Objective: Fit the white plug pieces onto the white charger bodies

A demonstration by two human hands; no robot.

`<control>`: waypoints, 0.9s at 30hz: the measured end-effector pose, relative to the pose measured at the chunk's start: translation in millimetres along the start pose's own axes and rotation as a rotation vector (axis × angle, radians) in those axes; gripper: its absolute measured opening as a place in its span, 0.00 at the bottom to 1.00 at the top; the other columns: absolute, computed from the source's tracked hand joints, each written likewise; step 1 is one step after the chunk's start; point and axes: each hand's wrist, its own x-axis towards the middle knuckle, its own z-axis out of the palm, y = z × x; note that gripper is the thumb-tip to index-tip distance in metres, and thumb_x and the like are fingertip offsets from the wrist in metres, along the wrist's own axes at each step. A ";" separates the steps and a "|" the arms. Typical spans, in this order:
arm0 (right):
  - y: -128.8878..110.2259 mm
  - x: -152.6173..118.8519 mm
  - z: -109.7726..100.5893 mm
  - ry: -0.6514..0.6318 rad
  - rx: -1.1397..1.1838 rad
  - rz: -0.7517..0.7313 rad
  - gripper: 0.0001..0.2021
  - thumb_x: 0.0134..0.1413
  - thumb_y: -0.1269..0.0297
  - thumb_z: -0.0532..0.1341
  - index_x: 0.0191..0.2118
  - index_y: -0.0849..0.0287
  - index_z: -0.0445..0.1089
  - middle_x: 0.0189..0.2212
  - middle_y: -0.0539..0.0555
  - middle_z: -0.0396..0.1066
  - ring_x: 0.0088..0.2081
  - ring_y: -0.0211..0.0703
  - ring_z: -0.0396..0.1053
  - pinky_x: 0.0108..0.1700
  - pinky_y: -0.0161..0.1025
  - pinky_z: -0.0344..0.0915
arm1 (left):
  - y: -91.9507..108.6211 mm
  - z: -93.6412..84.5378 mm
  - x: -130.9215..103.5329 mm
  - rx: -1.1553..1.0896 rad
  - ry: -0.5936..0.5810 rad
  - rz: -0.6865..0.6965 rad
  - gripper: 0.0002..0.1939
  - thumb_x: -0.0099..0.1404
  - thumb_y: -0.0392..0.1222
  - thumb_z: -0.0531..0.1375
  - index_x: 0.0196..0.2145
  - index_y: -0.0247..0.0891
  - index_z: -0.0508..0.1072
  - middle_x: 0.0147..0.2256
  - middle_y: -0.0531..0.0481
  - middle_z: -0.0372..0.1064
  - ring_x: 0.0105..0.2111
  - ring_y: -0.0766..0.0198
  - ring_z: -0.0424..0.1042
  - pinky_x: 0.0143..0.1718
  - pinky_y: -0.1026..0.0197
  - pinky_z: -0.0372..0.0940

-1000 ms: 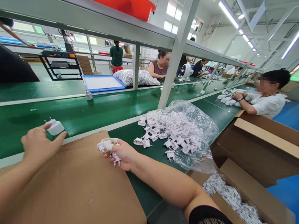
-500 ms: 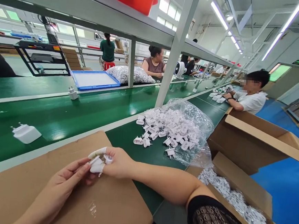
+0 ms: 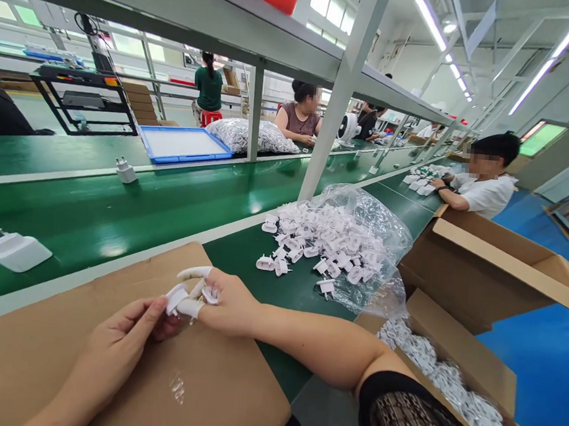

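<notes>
Over a brown cardboard sheet (image 3: 119,371), my left hand (image 3: 127,332) pinches a small white plastic part (image 3: 176,298) between thumb and fingers. My right hand (image 3: 223,300), with white covers on its fingertips, meets it from the right. A second white piece (image 3: 210,295) sits within the curled fingers of my right hand. Whether my right fingertips also grip the first part is hard to tell. Beyond my right hand, a pile of white plug parts (image 3: 331,240) spills from a clear plastic bag (image 3: 391,238) on the green table (image 3: 227,248).
White chargers (image 3: 18,252) (image 3: 125,171) lie on the green belt (image 3: 167,197). A metal post (image 3: 340,93) rises behind the pile. Open cardboard boxes (image 3: 483,245) stand at the right, one holding white parts (image 3: 449,377). A person in white (image 3: 488,193) works beyond them.
The chargers on the belt have moved left. My fingers have shifted slightly around the white part, which now shows at a different angle. The view has shifted a little.
</notes>
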 end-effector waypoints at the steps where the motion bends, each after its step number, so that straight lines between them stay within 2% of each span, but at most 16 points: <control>1: -2.1 -0.5 0.5 0.007 0.033 -0.021 0.26 0.48 0.58 0.71 0.55 0.51 0.72 0.31 0.46 0.72 0.30 0.35 0.67 0.35 0.33 0.66 | -2.0 -0.6 0.3 -0.019 -0.026 -0.001 0.27 0.59 0.69 0.60 0.36 0.42 0.78 0.32 0.50 0.78 0.33 0.58 0.75 0.36 0.65 0.71; 5: -9.4 -1.4 2.4 0.021 0.130 -0.076 0.16 0.51 0.51 0.68 0.41 0.56 0.78 0.34 0.51 0.76 0.37 0.40 0.71 0.43 0.38 0.68 | -5.2 -3.6 -0.6 -0.060 -0.172 0.002 0.24 0.60 0.66 0.60 0.36 0.42 0.78 0.34 0.50 0.77 0.37 0.57 0.75 0.41 0.65 0.69; 9: -10.1 -1.0 4.4 0.039 0.233 -0.017 0.17 0.44 0.50 0.71 0.36 0.58 0.79 0.33 0.51 0.76 0.38 0.41 0.72 0.45 0.39 0.68 | 0.2 -4.7 -5.0 -0.008 -0.295 0.066 0.24 0.64 0.65 0.57 0.30 0.41 0.77 0.31 0.49 0.75 0.38 0.57 0.73 0.42 0.66 0.66; 11: -8.6 -1.2 5.6 0.000 0.340 0.024 0.22 0.37 0.53 0.75 0.40 0.57 0.78 0.35 0.51 0.76 0.36 0.40 0.72 0.44 0.39 0.69 | 1.8 -4.1 -6.3 -0.016 -0.260 0.076 0.25 0.64 0.65 0.57 0.30 0.41 0.77 0.31 0.49 0.75 0.38 0.57 0.72 0.42 0.66 0.66; 13: -7.1 -1.5 6.9 -0.026 0.427 0.053 0.31 0.29 0.57 0.78 0.46 0.56 0.76 0.37 0.50 0.76 0.36 0.39 0.73 0.44 0.38 0.70 | 2.0 -2.8 -6.1 -0.041 -0.192 0.068 0.25 0.63 0.66 0.57 0.30 0.40 0.77 0.31 0.49 0.75 0.36 0.58 0.72 0.39 0.66 0.66; 16: -7.0 -0.7 8.2 0.030 0.427 0.110 0.36 0.23 0.59 0.79 0.47 0.56 0.75 0.37 0.51 0.76 0.36 0.39 0.73 0.43 0.39 0.71 | 3.1 -0.3 -4.4 -0.056 -0.167 0.077 0.24 0.61 0.66 0.60 0.29 0.40 0.77 0.30 0.49 0.74 0.35 0.59 0.72 0.37 0.66 0.66; 20: -11.2 1.4 7.5 0.077 0.407 0.166 0.27 0.24 0.57 0.78 0.38 0.59 0.78 0.32 0.51 0.77 0.36 0.42 0.74 0.45 0.41 0.70 | 11.0 4.1 -6.4 -0.156 -0.194 0.077 0.22 0.62 0.62 0.61 0.32 0.39 0.80 0.32 0.46 0.76 0.36 0.57 0.73 0.40 0.61 0.69; 23: -13.7 0.8 6.1 0.157 0.405 0.165 0.23 0.31 0.56 0.76 0.38 0.59 0.79 0.34 0.52 0.78 0.36 0.41 0.74 0.43 0.40 0.70 | 18.6 8.5 -10.9 -0.303 -0.172 0.077 0.20 0.62 0.59 0.62 0.37 0.38 0.80 0.33 0.44 0.77 0.33 0.59 0.73 0.38 0.59 0.70; 25: -13.6 0.2 5.1 0.206 0.363 0.184 0.22 0.34 0.57 0.75 0.40 0.59 0.79 0.35 0.54 0.78 0.33 0.40 0.72 0.37 0.38 0.68 | 21.3 11.0 -12.4 -0.362 -0.134 0.096 0.18 0.60 0.56 0.64 0.36 0.37 0.79 0.31 0.45 0.77 0.30 0.61 0.72 0.35 0.59 0.70; 27: -12.7 -0.6 5.0 0.202 0.335 0.198 0.22 0.35 0.59 0.75 0.42 0.59 0.79 0.35 0.54 0.78 0.32 0.39 0.71 0.35 0.37 0.67 | 21.9 12.5 -13.3 -0.398 -0.102 0.107 0.15 0.60 0.53 0.65 0.35 0.37 0.78 0.30 0.49 0.76 0.29 0.63 0.71 0.35 0.60 0.69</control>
